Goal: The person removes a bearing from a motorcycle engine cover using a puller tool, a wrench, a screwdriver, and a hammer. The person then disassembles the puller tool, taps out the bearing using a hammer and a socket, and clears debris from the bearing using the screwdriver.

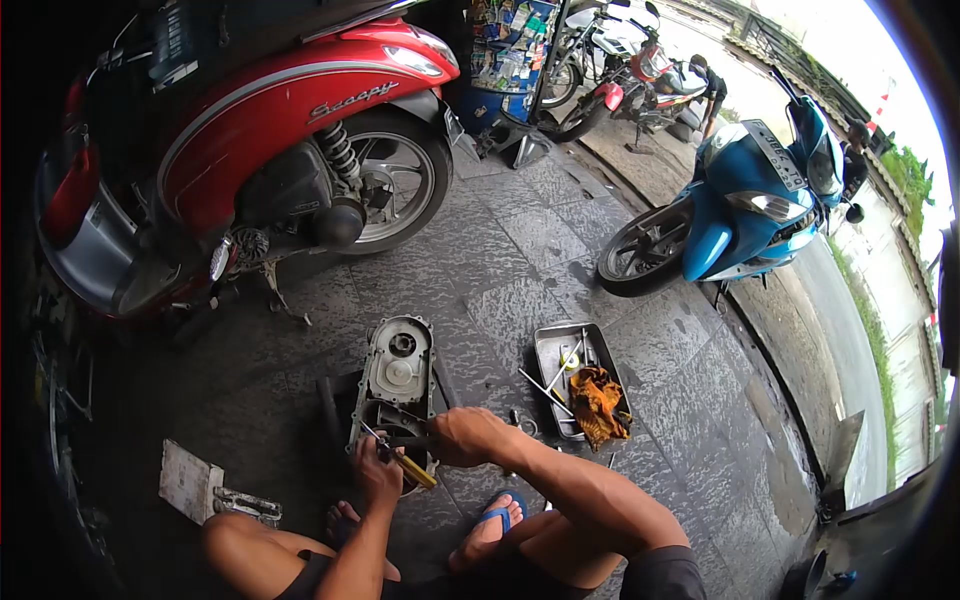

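Note:
A grey metal engine casing point(400, 365) stands in front of me, its rounded cavities and bolt-holed rim facing up. My left hand point(378, 472) is closed at its lower part, around a tool with a yellow handle point(416, 470). A thin bright metal piece pokes out above those fingers; the exact kind of tool cannot be made out. My right hand point(468, 437) makes a fist at the casing's lower right edge. A dark piece extends leftward from that fist toward the left hand, too unclear to name.
Right of the casing lies a metal tray point(547, 350) with tools and an orange-brown rag point(598, 405). Small metal parts point(522, 420) lie beside it. A red scooter point(300, 120) stands at left, a blue motorbike point(750, 215) at right. A whitish panel point(190, 480) lies lower left.

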The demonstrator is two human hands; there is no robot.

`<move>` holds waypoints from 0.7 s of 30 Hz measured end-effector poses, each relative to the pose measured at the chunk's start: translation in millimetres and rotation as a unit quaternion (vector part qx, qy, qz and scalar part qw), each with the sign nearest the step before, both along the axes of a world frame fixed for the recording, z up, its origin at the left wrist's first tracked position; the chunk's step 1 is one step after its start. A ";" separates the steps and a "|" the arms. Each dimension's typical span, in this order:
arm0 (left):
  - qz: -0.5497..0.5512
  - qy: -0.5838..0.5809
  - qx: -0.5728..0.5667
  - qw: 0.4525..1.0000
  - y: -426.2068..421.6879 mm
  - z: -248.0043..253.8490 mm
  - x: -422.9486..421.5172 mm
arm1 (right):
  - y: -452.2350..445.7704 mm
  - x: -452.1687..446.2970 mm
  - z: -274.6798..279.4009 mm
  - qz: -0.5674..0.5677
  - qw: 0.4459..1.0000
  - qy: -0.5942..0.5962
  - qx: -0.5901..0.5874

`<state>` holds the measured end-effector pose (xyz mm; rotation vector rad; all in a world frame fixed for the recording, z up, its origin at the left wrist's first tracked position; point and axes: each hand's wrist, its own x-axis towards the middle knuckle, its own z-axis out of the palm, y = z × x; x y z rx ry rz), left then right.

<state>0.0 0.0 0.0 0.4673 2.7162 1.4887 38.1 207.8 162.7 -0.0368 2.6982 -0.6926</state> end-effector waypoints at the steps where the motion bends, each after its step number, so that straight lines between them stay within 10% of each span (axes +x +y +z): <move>1: 0.000 0.065 0.024 0.998 5.9 -8.5 11.0 | 5.1 5.5 1.3 0.004 1.000 0.009 -0.001; 6: 0.011 0.116 0.072 0.991 -9.0 -6.0 -1.7 | -4.3 -5.8 3.2 0.012 1.000 0.018 -0.007; 9: 0.035 -0.066 0.025 0.997 -3.5 11.6 -8.7 | -8.3 -3.8 1.3 0.006 1.000 0.020 -0.002; 18: -0.025 0.167 0.073 0.983 -10.5 -2.5 -0.3 | -10.0 -2.4 19.3 -0.003 1.000 -0.014 0.000; 21: 0.038 -0.029 0.057 0.997 -5.9 4.4 -4.4 | -11.0 -2.7 14.6 -0.002 1.000 -0.021 0.001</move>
